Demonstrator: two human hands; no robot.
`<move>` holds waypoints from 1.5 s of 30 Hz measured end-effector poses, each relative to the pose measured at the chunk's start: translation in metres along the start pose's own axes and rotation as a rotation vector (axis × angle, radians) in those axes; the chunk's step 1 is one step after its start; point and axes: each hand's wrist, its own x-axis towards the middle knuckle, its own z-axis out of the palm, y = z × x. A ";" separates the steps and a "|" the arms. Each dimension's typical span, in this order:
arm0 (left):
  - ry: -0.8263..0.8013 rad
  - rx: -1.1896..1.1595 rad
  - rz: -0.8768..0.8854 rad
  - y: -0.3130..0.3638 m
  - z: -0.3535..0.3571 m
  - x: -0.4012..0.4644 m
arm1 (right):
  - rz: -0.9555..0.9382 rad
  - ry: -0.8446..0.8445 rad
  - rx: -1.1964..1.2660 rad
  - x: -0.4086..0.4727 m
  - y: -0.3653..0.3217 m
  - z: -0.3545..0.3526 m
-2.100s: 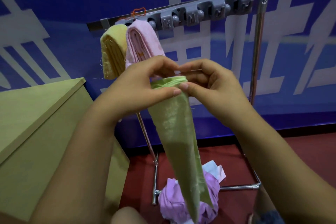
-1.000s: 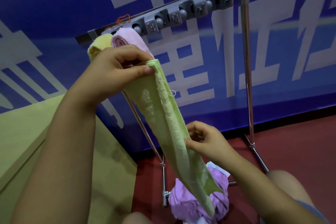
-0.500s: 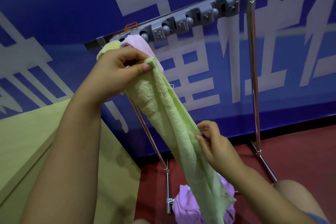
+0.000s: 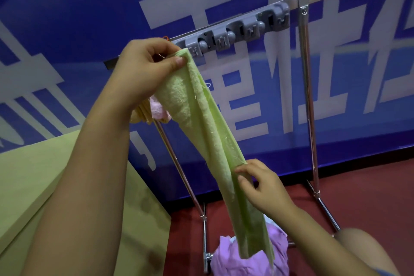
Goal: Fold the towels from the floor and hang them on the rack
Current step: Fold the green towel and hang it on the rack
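A blue wall (image 4: 67, 29) with large pale lettering fills the far side of the scene, and a dark red floor (image 4: 369, 197) runs along its foot on the right. At the near left stands a yellow-green table (image 4: 33, 186), seen from its corner. In front of the wall stands a metal rack (image 4: 310, 96), its top bar slanting up to the right and carrying a grey strip of hooks (image 4: 237, 31); its thin legs reach the floor. A long green towel (image 4: 215, 145), folded into a narrow strip, hangs slantwise from the upper middle down to the near floor, in front of the rack. The left hand (image 4: 145, 69) is raised just in front of the left end of the top bar, its grip clenched on the towel's top end, thumb pressed against the folded edge. The right hand (image 4: 262, 188) is lower and to the right, its fingertips pinching the right edge of the strip about midway down. On the floor at the rack's foot lies a heap of purple cloth (image 4: 226, 260), partly covered by the green towel's lower end. Just below the left hand, behind the green strip, the bottoms of a yellow towel (image 4: 141, 114) and a pink towel (image 4: 156, 110) peek out, side by side. A bare knee (image 4: 358, 246) shows at the near right.
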 end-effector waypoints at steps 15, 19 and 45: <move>0.025 0.058 0.007 -0.011 -0.014 0.009 | -0.072 0.130 0.077 0.007 -0.010 0.004; 0.017 0.132 0.031 -0.023 -0.014 0.017 | -0.047 0.122 0.121 0.002 -0.015 0.000; 0.009 0.539 -0.019 -0.070 -0.031 0.034 | 0.020 -0.453 0.366 -0.004 -0.074 -0.030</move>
